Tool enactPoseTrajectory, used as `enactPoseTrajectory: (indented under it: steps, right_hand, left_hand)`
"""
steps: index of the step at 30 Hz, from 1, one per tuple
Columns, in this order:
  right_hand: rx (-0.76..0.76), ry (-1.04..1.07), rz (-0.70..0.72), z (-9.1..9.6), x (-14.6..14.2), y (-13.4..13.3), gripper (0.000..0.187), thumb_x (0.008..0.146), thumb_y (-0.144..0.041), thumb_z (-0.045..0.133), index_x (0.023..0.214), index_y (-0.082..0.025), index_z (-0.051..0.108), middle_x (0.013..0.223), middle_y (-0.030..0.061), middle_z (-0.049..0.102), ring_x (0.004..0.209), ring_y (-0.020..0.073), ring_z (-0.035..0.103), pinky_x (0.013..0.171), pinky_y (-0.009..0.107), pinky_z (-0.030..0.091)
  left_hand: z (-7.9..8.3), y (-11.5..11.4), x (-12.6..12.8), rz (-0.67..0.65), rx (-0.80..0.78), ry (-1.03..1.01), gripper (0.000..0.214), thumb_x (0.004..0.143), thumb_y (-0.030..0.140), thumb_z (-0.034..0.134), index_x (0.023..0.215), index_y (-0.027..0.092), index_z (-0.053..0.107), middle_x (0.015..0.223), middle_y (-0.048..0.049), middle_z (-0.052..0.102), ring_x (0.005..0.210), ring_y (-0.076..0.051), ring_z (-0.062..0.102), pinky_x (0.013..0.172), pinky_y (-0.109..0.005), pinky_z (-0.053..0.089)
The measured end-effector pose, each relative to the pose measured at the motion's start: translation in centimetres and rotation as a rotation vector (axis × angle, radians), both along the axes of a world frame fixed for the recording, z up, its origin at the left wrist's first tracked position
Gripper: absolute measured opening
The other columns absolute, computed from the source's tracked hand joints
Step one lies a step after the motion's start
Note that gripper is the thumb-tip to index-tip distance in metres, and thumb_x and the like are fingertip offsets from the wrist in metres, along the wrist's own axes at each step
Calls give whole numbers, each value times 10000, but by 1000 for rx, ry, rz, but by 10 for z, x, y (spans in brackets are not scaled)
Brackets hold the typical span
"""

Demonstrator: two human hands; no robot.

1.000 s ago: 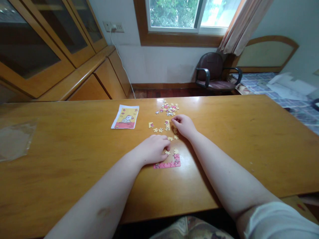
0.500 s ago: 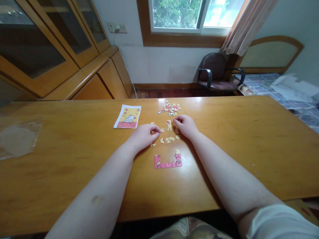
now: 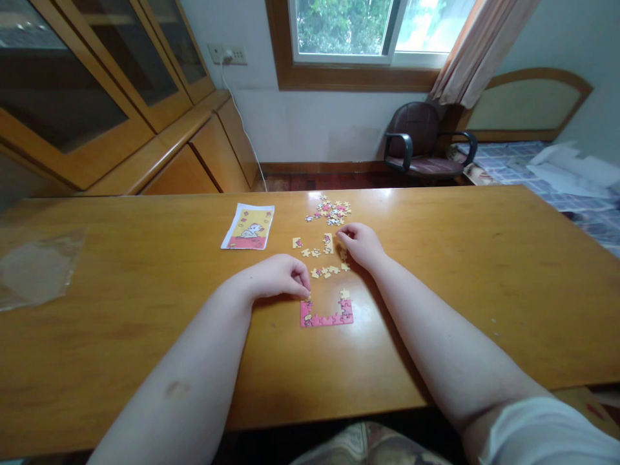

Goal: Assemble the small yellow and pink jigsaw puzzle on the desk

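Observation:
A partly joined pink jigsaw border (image 3: 326, 313) lies on the wooden table (image 3: 436, 271) in front of me. My left hand (image 3: 276, 276) rests just above its left end, fingers pinched together on a small yellow piece at the corner. My right hand (image 3: 361, 244) lies curled beside several loose yellow pieces (image 3: 325, 271), fingertips near a small joined pair (image 3: 328, 242). A heap of unsorted pieces (image 3: 332, 210) sits farther back. The reference picture card (image 3: 248, 227) lies to the left of them.
A clear plastic bag (image 3: 39, 266) lies at the table's far left. Wooden cabinets with glass doors (image 3: 97, 84) stand along the left wall. A dark office chair (image 3: 419, 142) stands under the window (image 3: 372, 29). A bed with papers (image 3: 562, 174) is at right.
My left hand went from the pink border up to the loose pieces, then came back down to the border's left corner with its fingers pinched. My right hand stayed in place.

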State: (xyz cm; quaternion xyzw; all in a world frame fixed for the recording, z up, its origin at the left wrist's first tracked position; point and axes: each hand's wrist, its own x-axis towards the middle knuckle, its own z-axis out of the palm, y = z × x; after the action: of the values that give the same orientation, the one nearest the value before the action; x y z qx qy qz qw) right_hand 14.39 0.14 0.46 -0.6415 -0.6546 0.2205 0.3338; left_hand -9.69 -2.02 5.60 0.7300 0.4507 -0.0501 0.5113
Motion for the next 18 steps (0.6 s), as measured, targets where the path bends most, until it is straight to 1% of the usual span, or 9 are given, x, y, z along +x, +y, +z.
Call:
enactPoseTrajectory:
  steps: [4,18]
  right_hand:
    - [1,0,-3,0,0,0,179,811,-306,550,778,-201,691,750,14,673,707,161,588,672,283,419]
    - [1,-8,1,2,0,-1,195,815,-324,547,781,-199,693,738,14,668,701,161,584,665,281,422]
  left_hand:
    - [-2,1,0,5,16,27,201,620,360,714,746,204,704,712,-4,709,680,-169,622,570,-244,415]
    - [-1,1,2,-20,42,11,192,611,350,711,740,207,715,737,-1,716,729,-174,628,633,-248,437]
